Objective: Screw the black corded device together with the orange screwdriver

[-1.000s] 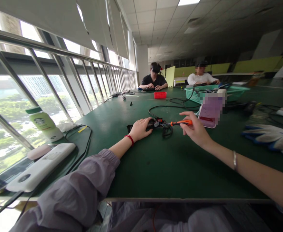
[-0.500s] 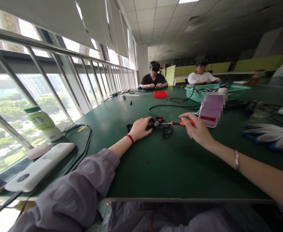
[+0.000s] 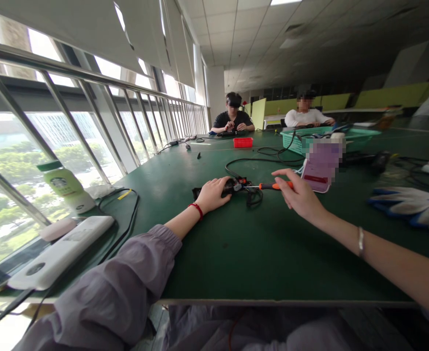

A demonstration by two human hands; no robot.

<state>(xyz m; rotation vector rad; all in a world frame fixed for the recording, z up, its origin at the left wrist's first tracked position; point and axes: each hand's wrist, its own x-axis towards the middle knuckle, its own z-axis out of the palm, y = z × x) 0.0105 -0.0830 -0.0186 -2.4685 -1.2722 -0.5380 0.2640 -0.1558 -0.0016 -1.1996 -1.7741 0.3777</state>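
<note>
My left hand (image 3: 213,196) is wrapped over a black corded device (image 3: 198,193), pressing it to the green table (image 3: 236,258). Part of that device lies hidden under my palm and fingers. At its right end, small grey, black and orange parts show beside a loop of black cable (image 3: 254,197). In my right hand (image 3: 297,194) is a screwdriver (image 3: 271,186) with an orange and black handle, held roughly level by the fingers. Its thin shaft points left, and the tip meets the device's right end; the exact contact point is too small to make out.
Right of centre stand a phone (image 3: 317,168) and a green basket (image 3: 293,142). A red tray (image 3: 243,143) sits farther back, before two seated people. Gloves (image 3: 406,204) lie at right. On the left are a bottle (image 3: 64,187), a white power bank (image 3: 62,253) and cables.
My right hand has shifted slightly to the right along the screwdriver handle, with its fingers moving around it. My left hand and the device have stayed in place.
</note>
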